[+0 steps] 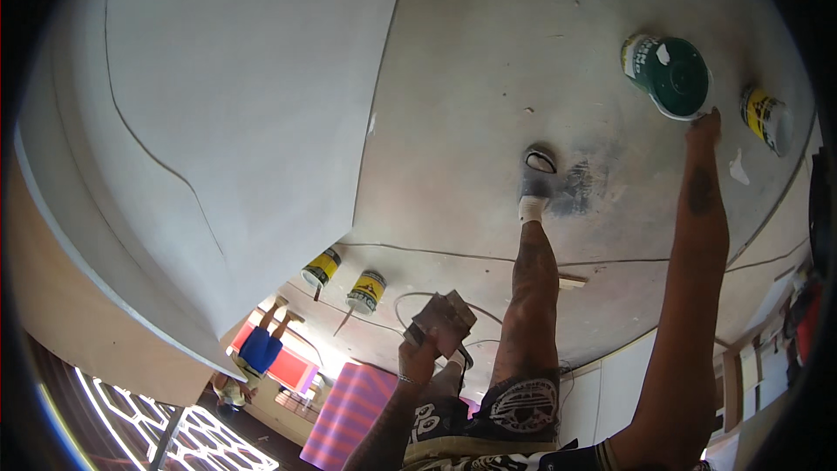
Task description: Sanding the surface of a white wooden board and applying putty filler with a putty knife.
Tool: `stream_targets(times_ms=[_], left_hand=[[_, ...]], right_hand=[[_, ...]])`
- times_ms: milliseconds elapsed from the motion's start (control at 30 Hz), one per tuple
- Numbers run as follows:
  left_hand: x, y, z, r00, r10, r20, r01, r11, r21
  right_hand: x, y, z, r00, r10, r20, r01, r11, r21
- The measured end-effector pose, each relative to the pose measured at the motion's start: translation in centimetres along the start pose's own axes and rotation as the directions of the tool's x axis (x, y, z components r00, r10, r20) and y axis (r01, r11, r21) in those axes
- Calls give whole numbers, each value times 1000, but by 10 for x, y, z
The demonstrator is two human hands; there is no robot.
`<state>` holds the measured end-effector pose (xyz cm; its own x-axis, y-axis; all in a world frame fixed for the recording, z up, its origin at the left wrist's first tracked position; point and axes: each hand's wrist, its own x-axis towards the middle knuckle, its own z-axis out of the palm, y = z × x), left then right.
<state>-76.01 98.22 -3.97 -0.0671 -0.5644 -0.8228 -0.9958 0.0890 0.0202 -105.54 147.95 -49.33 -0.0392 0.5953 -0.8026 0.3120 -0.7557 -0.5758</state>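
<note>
My right arm stretches far out over the floor, and my right hand (pixel 704 126) is closed at the whitish rim or handle of a green paint bucket (pixel 680 78). A white patch shows on the bucket's round green face. Nearer my body, my left hand (pixel 417 362) is closed around flat, square-edged putty knives (pixel 445 323), smeared grey-brown. Their handles are hidden in my fingers, and I cannot tell exactly how many there are.
A yellow-black can (pixel 765 119) lies beyond the bucket. Two similar cans (pixel 365 292) (pixel 322 268) stand lower left, with sticks or handles protruding. A large white panel (pixel 244 78) fills the left. A cable (pixel 436 252) crosses the floor. Another person (pixel 259 351) is at lower left.
</note>
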Motion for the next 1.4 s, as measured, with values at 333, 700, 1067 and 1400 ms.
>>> stream_targets(times_ms=[333,700,1067,1400], left_hand=[[29,-44,-24,996,90,19,-84,974,-211],[164,-270,-56,913,318,-256,-386,876,-288],[372,-302,-222,774,519,-363,-608,770,-194],[456,-276,-192,575,800,-173,-796,595,106]], right_hand=[[-129,56,16,971,-38,237,101,960,-261],[-446,234,-201,244,432,868,968,-170,-187],[-502,537,-352,303,891,337,896,-387,218],[-534,580,-327,381,922,-64,524,-158,837]])
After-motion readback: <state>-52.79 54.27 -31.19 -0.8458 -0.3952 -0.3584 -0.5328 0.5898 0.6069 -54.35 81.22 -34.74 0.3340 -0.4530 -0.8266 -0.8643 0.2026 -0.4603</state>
